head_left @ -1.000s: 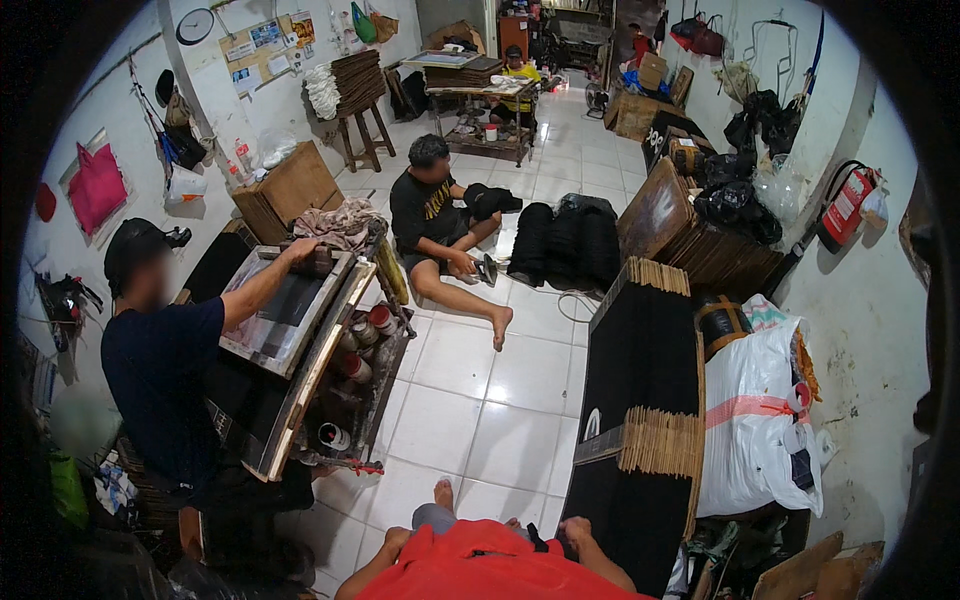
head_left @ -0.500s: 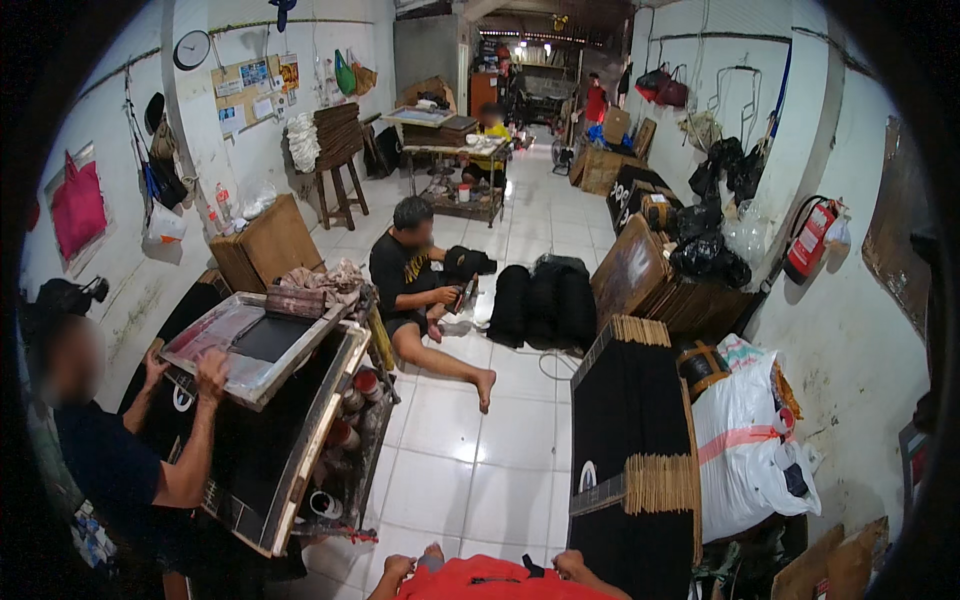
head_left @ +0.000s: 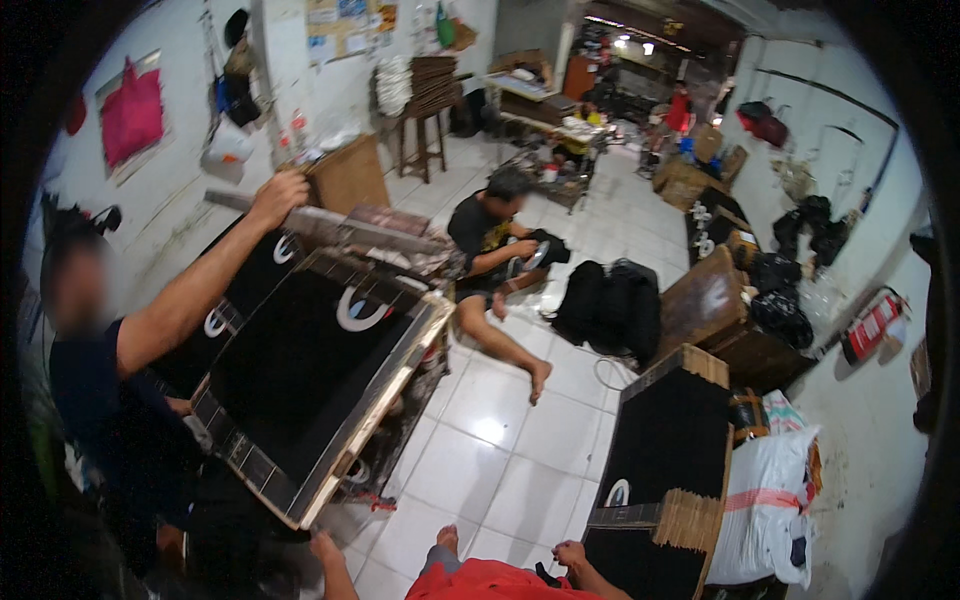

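Two hands: left hand [head_left: 321, 546] reaching forward, just beside one black board's [head_left: 305, 375] near corner; right hand [head_left: 570, 554] bent, fingers curled, right of the board, near one black stack [head_left: 655, 430]. Either's grip? Can't tell. The left's swung outward since; one frame [head_left: 335, 228] now tilts up at the board's far edge.

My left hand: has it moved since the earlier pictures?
Yes. Judged against the black board, your left hand has moved leftward, closer to the board's near corner; whether they touch, I cannot tell.
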`<state>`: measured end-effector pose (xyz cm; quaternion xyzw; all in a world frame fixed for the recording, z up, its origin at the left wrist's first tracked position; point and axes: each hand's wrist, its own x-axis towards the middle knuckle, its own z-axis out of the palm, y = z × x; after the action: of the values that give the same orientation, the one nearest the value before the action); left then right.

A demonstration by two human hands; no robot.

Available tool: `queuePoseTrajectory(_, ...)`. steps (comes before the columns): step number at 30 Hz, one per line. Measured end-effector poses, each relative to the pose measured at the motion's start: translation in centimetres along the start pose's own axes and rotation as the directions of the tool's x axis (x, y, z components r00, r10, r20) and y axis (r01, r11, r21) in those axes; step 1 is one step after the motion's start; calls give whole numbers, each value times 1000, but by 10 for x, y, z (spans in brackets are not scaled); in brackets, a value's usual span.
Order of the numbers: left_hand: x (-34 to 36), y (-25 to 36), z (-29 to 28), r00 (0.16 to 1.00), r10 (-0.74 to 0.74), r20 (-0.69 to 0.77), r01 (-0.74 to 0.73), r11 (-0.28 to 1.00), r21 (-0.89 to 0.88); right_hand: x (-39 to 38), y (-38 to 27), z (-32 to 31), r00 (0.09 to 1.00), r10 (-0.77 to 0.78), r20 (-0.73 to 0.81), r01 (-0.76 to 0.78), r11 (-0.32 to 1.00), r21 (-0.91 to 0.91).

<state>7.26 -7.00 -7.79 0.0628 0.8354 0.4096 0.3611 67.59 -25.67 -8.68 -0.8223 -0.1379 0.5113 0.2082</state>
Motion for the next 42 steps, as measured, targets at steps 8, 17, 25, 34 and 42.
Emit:
queuePoseTrajectory(8, 58, 101, -41, 999, -38, 12, 38, 802, -596, -24, -288, 211, 766, -354, 536, 430, 903, -18)
queuePoseTrajectory(17, -12, 182, -75, 926, 247, -287, -321, 914, -249, -62, -502, 390, 460, -496, 736, -452, 583, 675)
queuePoseTrajectory(25, -67, 215, -102, 840, 467, -278, -520, 838, -164, -78, -426, 307, 432, -652, 623, -357, 510, 782)
queuePoseTrajectory(34, -167, 235, -31, 564, 773, 292, -716, 633, -295, -181, -216, 66, 681, -637, 361, -178, 334, 926)
queuePoseTrajectory(42, -373, 275, 77, 26, 771, 637, -866, 335, -370, -274, -47, -61, 708, -693, 136, -94, 98, 991)
